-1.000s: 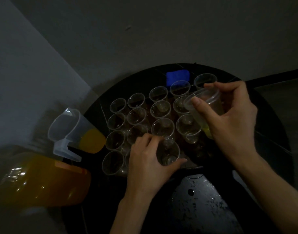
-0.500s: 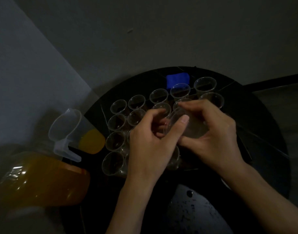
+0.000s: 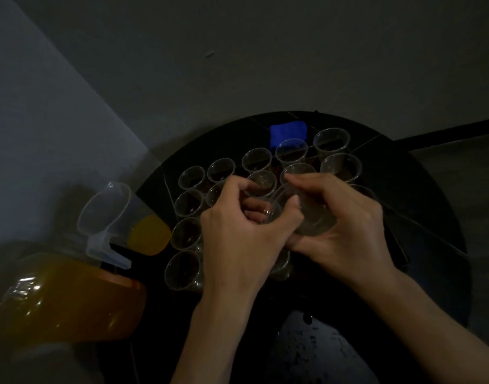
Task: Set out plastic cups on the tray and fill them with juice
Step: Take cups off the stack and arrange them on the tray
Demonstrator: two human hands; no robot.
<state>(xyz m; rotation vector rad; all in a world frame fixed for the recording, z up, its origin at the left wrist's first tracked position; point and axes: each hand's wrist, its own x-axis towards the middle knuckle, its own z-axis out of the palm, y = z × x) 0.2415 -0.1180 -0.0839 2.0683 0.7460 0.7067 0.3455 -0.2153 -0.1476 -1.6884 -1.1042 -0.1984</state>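
Several clear plastic cups [image 3: 331, 141] stand in rows on the tray, whose surface is too dark to make out, atop a dark round table [image 3: 420, 189]. Both hands meet over the middle of the rows. My right hand [image 3: 346, 234] grips a tilted stack of clear cups [image 3: 312, 220] from the right. My left hand [image 3: 237, 242] pinches the stack's end cup [image 3: 271, 214] with thumb and fingers. The hands hide the cups beneath them. A clear measuring jug [image 3: 110, 214] with a little orange juice [image 3: 149, 236] stands at the table's left edge.
A large juice container [image 3: 60, 297] full of orange liquid lies at the lower left. A blue block [image 3: 288, 132] sits behind the far row of cups. The wall rises behind the table. A mottled dark surface [image 3: 315, 347] lies near me.
My right hand brought the cup stack down and left from above the far-right cups. My left hand left the near cup and rose to grasp the stack's end cup.
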